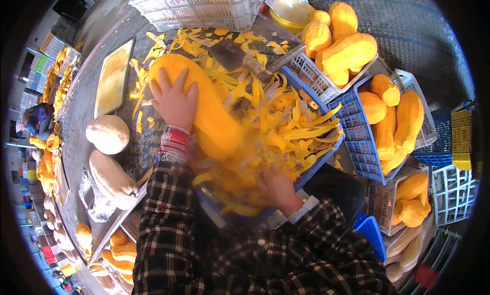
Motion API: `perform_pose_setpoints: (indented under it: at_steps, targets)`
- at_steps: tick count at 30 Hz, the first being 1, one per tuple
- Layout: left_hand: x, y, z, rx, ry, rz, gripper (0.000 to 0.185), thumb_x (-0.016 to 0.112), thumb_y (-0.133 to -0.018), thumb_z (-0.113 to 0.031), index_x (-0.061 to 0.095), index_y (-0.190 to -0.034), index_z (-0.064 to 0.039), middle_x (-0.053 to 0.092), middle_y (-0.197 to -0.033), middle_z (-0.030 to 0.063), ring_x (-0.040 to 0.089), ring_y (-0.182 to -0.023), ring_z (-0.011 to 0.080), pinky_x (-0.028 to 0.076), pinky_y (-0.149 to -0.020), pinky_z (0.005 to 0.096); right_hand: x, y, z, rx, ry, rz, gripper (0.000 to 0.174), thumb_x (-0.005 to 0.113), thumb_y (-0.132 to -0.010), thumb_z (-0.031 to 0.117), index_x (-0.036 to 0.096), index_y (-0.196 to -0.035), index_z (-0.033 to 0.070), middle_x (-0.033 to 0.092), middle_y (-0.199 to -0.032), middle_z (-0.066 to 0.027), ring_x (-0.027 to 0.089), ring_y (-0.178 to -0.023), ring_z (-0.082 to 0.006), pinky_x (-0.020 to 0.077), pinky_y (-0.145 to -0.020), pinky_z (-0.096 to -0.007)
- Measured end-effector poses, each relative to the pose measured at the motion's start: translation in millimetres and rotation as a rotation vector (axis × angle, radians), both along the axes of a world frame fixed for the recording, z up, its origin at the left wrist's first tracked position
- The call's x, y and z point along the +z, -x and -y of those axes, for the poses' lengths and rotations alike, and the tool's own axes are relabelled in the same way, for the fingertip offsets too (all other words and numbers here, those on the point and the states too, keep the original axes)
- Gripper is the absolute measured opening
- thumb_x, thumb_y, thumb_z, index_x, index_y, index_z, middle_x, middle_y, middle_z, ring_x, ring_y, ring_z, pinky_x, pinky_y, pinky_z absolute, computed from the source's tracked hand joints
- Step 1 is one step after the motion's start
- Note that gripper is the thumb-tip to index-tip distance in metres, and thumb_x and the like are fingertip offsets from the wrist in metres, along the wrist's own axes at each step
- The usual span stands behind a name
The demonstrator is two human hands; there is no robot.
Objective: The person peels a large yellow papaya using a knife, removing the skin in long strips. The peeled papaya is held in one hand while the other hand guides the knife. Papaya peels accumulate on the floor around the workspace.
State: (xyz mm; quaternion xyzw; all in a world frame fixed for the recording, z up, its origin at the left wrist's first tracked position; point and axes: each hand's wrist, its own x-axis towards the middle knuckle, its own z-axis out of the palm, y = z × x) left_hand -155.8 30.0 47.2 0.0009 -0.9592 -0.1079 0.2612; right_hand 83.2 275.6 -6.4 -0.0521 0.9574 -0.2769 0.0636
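Observation:
A large peeled butternut squash [208, 103] lies slantwise over a blue plastic crate [325, 149] heaped with orange peelings [291, 122]. My left hand [177, 97], fingers spread, grips the squash's thick upper end. Near its blurred lower end is my right hand [277, 186], its fingers curled among the peelings. Motion blur and peel hide whatever those fingers may hold. Just beyond the squash, a broad-bladed cleaver [229, 55] with a wrapped handle rests among scraps.
Unpeeled squashes [111, 178] lie at left by a cutting board [113, 78]. Crates of peeled squash [398, 122] stand at right. A white crate [203, 7] and a yellow bowl [289, 15] are at the back. Another person [38, 118] bends at far left.

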Motion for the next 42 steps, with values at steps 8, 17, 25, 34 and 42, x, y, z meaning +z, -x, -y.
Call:
perform_pose_setpoints:
  at_steps: [8, 17, 25, 34, 42]
  targets:
    - [-2.4, 1.2, 3.2, -0.018, -0.040, 0.012, 0.052, 0.070, -0.098, -0.047, 0.069, -0.148, -0.036, 0.036, -0.175, 0.0155, 0.030, -0.158, 0.0526, 0.031, -0.121, 0.0722, 1.3, 23.5, 25.0, -0.148, 0.346, -0.153, 0.062, 0.070, -0.099, 0.030, 0.056, -0.150, -0.003, 0.069, -0.125, -0.0264, 0.070, -0.102, -0.0475, 0.0574, -0.087, -0.0537]
    - [-2.4, 3.3, 3.3, -0.023, -0.049, 0.050, 0.049, 0.069, -0.099, -0.044, 0.069, -0.148, -0.037, 0.036, -0.176, 0.0166, 0.030, -0.159, 0.0518, 0.029, -0.127, 0.0641, 25.8, 50.9, 4.3, -0.027, 0.297, -0.260, 0.055, 0.063, -0.104, 0.034, 0.059, -0.153, 0.008, 0.071, -0.114, -0.0240, 0.068, -0.107, -0.0425, 0.0562, -0.091, -0.0536]
    - [-1.2, 2.8, 3.8, -0.030, -0.088, 0.031, 0.052, 0.070, -0.098, -0.043, 0.069, -0.149, -0.033, 0.036, -0.175, 0.0201, 0.031, -0.159, 0.0517, 0.029, -0.127, 0.0638, 16.4, 9.1, 1.4, -0.062, 0.134, -0.260, 0.052, 0.063, -0.104, 0.034, 0.061, -0.148, 0.006, 0.073, -0.118, -0.0220, 0.071, -0.106, -0.0430, 0.0572, -0.089, -0.0526]
    - [1.3, 1.0, 5.5, -0.036, -0.134, 0.021, 0.060, 0.072, -0.097, -0.040, 0.064, -0.154, -0.024, 0.037, -0.171, 0.0271, 0.032, -0.156, 0.0550, 0.032, -0.128, 0.0589, 12.8, 155.3, 6.0, -0.070, 0.547, -0.188, 0.037, 0.062, -0.103, 0.037, 0.073, -0.115, 0.004, 0.074, -0.101, -0.0261, 0.071, -0.096, -0.0475, 0.0558, -0.084, -0.0568]
    - [-0.8, -0.4, 6.1, -0.103, -0.156, -0.028, 0.049, 0.070, -0.100, -0.036, 0.070, -0.148, -0.025, 0.039, -0.170, 0.0283, 0.032, -0.156, 0.0554, 0.032, -0.128, 0.0580, 37.0, 124.7, -22.0, 0.125, 0.376, -0.023, 0.036, 0.059, -0.102, 0.033, 0.078, -0.117, 0.007, 0.075, -0.097, -0.0252, 0.073, -0.093, -0.0465, 0.0575, -0.086, -0.0558]
